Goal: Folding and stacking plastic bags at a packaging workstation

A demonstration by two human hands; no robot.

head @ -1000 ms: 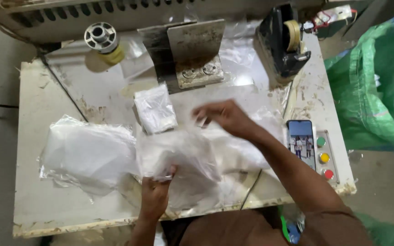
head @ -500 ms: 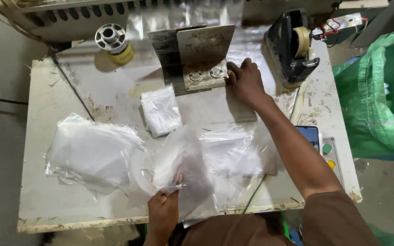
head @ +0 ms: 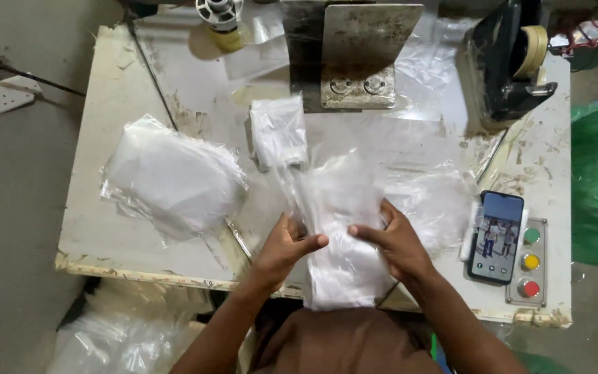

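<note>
Two hands pinch a clear plastic bag (head: 340, 228) over a worn white surface (head: 105, 228).

The bag, limp, creased and see-through with a white item inside, hangs past the near edge between the left hand (head: 286, 244) and right hand (head: 397, 241), thumb and fingers of each pressed onto its sides. Being slick film, it could likely slip from the fingers. Left of the fingers lies a heap of bags (head: 171, 176); right of them, a phone (head: 496, 237).
</note>
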